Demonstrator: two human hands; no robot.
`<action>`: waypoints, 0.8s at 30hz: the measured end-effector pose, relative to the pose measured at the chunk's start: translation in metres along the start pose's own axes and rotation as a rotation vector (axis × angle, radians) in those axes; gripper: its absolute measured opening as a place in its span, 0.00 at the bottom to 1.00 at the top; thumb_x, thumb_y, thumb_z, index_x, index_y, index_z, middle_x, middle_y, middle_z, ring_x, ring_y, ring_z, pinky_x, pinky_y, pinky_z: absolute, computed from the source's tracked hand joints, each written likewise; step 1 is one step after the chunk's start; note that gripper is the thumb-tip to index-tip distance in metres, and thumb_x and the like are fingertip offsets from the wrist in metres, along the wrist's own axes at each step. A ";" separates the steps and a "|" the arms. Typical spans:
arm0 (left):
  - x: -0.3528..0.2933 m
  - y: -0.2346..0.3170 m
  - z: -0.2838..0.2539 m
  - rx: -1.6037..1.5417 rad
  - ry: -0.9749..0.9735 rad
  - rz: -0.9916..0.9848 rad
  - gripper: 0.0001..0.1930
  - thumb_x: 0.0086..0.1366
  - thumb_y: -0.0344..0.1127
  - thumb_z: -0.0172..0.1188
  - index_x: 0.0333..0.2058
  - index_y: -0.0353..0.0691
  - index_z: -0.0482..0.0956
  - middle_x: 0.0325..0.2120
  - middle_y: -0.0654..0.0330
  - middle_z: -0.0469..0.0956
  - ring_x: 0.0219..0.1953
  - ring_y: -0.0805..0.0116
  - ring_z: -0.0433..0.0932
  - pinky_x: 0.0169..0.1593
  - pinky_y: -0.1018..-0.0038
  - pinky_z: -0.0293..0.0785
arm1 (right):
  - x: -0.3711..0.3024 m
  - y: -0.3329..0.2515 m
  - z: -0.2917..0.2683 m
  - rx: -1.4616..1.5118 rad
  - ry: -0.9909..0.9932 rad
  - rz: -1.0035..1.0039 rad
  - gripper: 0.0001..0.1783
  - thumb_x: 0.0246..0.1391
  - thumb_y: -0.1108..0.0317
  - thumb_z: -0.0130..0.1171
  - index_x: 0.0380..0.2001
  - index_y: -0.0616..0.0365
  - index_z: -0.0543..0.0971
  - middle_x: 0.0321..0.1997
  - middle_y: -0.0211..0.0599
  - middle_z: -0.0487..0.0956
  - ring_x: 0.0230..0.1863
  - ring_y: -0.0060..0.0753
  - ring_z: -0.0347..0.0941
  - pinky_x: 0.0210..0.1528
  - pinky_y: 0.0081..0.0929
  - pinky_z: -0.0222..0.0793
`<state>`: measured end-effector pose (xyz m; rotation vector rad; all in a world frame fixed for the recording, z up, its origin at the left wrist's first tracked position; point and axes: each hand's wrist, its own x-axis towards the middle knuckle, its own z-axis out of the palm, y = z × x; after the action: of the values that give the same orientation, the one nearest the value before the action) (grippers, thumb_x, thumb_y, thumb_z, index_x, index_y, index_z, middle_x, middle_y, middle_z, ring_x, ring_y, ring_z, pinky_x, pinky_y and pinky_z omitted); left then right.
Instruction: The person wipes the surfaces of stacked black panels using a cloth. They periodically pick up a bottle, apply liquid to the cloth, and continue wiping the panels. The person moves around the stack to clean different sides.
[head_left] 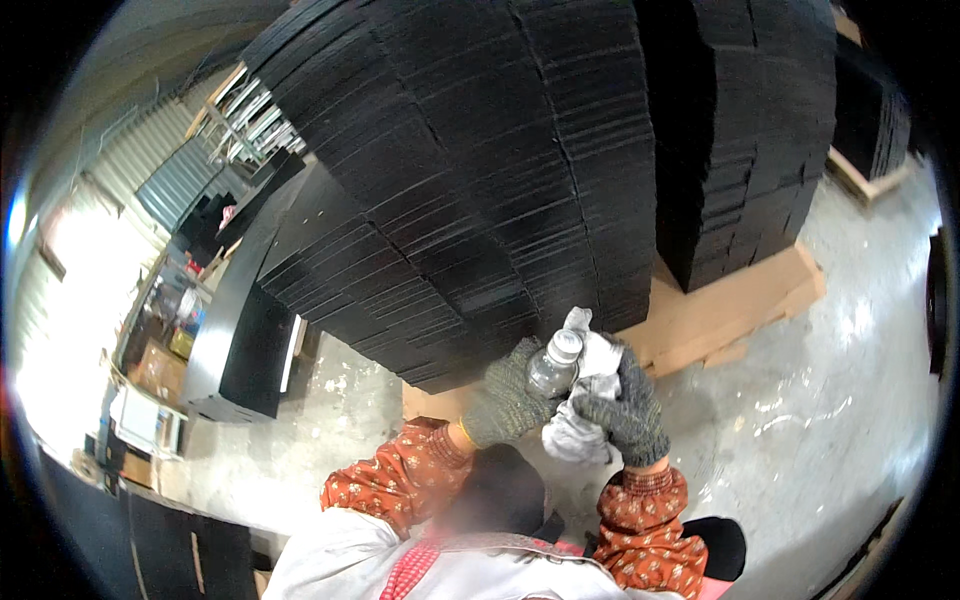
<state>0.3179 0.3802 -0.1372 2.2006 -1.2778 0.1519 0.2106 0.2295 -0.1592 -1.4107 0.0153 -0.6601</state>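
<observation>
In a grey knitted glove, my left hand (508, 398) is closed round a clear bottle (549, 374) with a pale cap. The bottle stands roughly upright in front of my body, its lower part hidden by the glove. My right hand (632, 410), gloved the same way, grips a crumpled white cloth (577, 435) right beside the bottle. Part of the cloth sticks up past the cap, and the rest hangs below my fingers. Both forearms wear orange patterned sleeves. Just beyond my hands rises a tall stack of black sheets (480, 200).
Another black stack (755, 150) stands to the right, with brown cardboard (735, 308) under it on the grey concrete floor (800, 400). At left is a long black block of sheets (250, 345). Farther left are a cluttered shelf (160, 350) and a white stool-like frame (145, 420).
</observation>
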 end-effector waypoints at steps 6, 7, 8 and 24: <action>0.005 0.021 -0.013 0.108 -0.090 0.106 0.26 0.52 0.38 0.65 0.48 0.34 0.70 0.40 0.46 0.76 0.38 0.47 0.78 0.37 0.58 0.75 | -0.002 0.009 -0.001 0.042 -0.004 -0.006 0.47 0.42 0.62 0.69 0.63 0.61 0.58 0.60 0.43 0.66 0.59 0.37 0.63 0.60 0.32 0.59; 0.002 0.016 -0.008 0.259 -0.040 0.142 0.24 0.54 0.40 0.62 0.49 0.39 0.71 0.39 0.46 0.75 0.38 0.46 0.77 0.36 0.58 0.74 | -0.007 0.012 -0.004 -0.111 0.021 0.037 0.43 0.44 0.63 0.68 0.62 0.62 0.59 0.57 0.43 0.69 0.56 0.36 0.66 0.57 0.31 0.63; -0.004 0.007 -0.002 0.418 0.003 0.167 0.22 0.55 0.42 0.59 0.49 0.43 0.72 0.37 0.47 0.74 0.37 0.46 0.76 0.36 0.57 0.74 | -0.005 0.012 -0.001 0.006 0.046 0.065 0.41 0.46 0.63 0.67 0.61 0.62 0.61 0.55 0.41 0.70 0.53 0.34 0.67 0.54 0.30 0.65; 0.013 0.020 -0.041 0.606 -0.332 0.269 0.22 0.59 0.50 0.50 0.48 0.45 0.73 0.34 0.54 0.74 0.35 0.52 0.74 0.37 0.55 0.68 | -0.002 0.010 0.001 0.025 0.198 0.062 0.25 0.53 0.61 0.60 0.50 0.65 0.71 0.46 0.37 0.74 0.46 0.29 0.69 0.50 0.27 0.66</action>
<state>0.3154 0.3850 -0.0901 2.6172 -1.9116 0.3250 0.2131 0.2316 -0.1685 -1.3110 0.2060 -0.7437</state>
